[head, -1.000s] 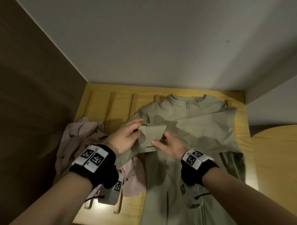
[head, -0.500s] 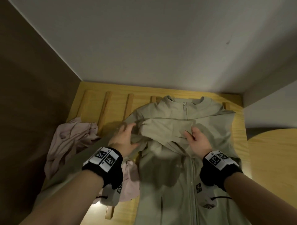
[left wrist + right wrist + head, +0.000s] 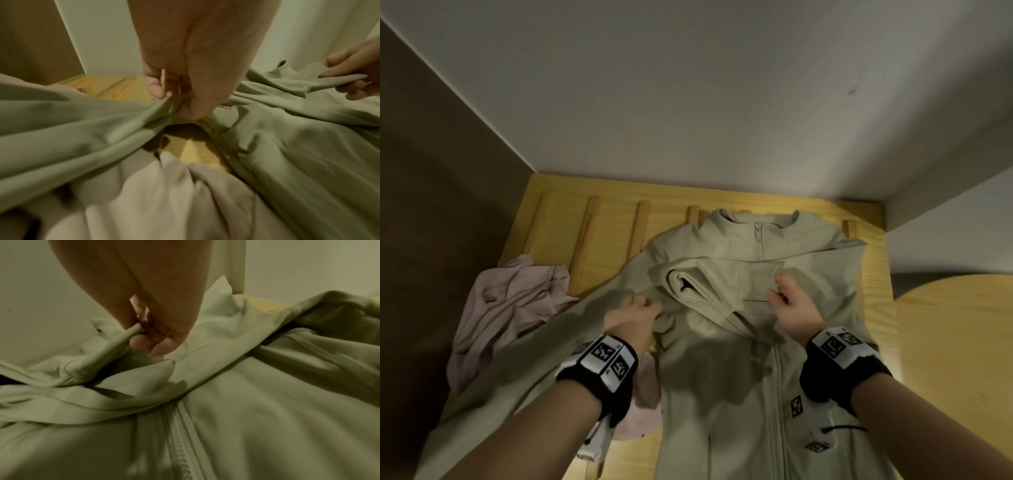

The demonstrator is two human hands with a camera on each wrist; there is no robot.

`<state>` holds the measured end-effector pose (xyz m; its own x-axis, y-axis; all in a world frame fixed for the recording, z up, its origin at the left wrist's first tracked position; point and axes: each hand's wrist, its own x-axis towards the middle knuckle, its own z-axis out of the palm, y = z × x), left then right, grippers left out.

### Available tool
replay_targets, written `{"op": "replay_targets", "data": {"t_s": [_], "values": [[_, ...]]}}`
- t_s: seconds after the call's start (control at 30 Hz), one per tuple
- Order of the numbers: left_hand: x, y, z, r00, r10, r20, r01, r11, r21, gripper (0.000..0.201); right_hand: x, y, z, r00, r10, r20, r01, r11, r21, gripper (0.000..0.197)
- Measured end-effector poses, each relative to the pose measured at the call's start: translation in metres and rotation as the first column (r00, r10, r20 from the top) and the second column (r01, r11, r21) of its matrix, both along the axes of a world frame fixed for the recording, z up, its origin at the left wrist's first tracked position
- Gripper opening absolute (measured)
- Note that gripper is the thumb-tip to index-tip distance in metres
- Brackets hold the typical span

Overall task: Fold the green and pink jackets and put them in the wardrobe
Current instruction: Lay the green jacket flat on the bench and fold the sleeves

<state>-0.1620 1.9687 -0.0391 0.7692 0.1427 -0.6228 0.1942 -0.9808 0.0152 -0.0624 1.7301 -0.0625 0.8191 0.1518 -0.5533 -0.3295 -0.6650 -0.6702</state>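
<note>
Since a second ago the two hands, which met over the cuff at the middle of the chest, have drawn apart, and the sleeve now lies folded across the green jacket [image 3: 722, 370] instead of being held up between them. The green jacket lies face up on the slatted wooden surface [image 3: 558, 219], collar toward the wall, zip closed down its front. Its one sleeve is laid across the chest just below the collar, the cuff opening showing dark near the middle. The right hand [image 3: 792, 308] pinches the edge of this folded sleeve between thumb and fingers; in the right wrist view a thin roll of cloth is caught in the fingertips. The left hand [image 3: 631, 317] is clamped on a bunch of green cloth at the jacket's left side, near where the other sleeve leaves the body; the left wrist view shows the fabric gathered under the thumb and fingers. That other sleeve runs down and left along the left forearm. The pink jacket [image 3: 513, 305] lies crumpled to the left, partly under the green sleeve and touching it. Both wrists wear black bands with printed markers. A pale wall stands behind, a brown panel at the left.
</note>
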Motion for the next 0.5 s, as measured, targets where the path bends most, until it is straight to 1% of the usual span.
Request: {"op": "replay_targets", "data": {"t_s": [0.07, 0.1, 0.17, 0.23, 0.3, 0.33, 0.4, 0.5], "values": [[0.006, 0.004, 0.001, 0.998, 0.021, -0.053, -0.021, 1.0, 0.004, 0.046, -0.002, 0.001, -0.001, 0.998, 0.031, -0.055, -0.031, 0.999, -0.016, 0.041], [0.009, 0.005, 0.0, 0.996, 0.057, -0.068, -0.058, 0.998, -0.015, 0.044, -0.003, 0.0, -0.003, 0.995, 0.066, -0.07, -0.07, 0.996, -0.05, 0.04], [0.014, 0.006, 0.0, 0.98, 0.195, -0.041, -0.198, 0.974, -0.113, 0.036, -0.004, -0.007, -0.006, 0.991, 0.112, -0.071, -0.12, 0.986, -0.12, 0.034], [0.019, 0.0, -0.003, 0.925, 0.378, -0.034, -0.374, 0.893, -0.249, 0.038, -0.003, -0.018, -0.007, 0.995, 0.083, -0.062, -0.092, 0.983, -0.157, 0.029], [0.025, -0.008, -0.006, 0.867, 0.495, -0.055, -0.482, 0.808, -0.34, 0.044, 0.0, -0.033, -0.006, 0.999, 0.034, -0.018, -0.037, 0.979, -0.202, 0.026], [0.028, -0.011, -0.008, 0.85, 0.524, -0.055, -0.506, 0.782, -0.363, 0.047, 0.002, -0.04, -0.005, 1.0, 0.01, 0.015, -0.006, 0.973, -0.229, 0.026], [0.032, -0.017, -0.011, 0.832, 0.553, -0.049, -0.525, 0.753, -0.396, 0.053, 0.01, -0.055, -0.001, 0.997, -0.014, 0.071, 0.034, 0.959, -0.282, 0.033], [0.036, -0.021, -0.016, 0.832, 0.552, -0.061, -0.522, 0.739, -0.426, 0.055, 0.019, -0.072, 0.002, 0.994, -0.033, 0.104, 0.069, 0.929, -0.365, 0.05]]}}
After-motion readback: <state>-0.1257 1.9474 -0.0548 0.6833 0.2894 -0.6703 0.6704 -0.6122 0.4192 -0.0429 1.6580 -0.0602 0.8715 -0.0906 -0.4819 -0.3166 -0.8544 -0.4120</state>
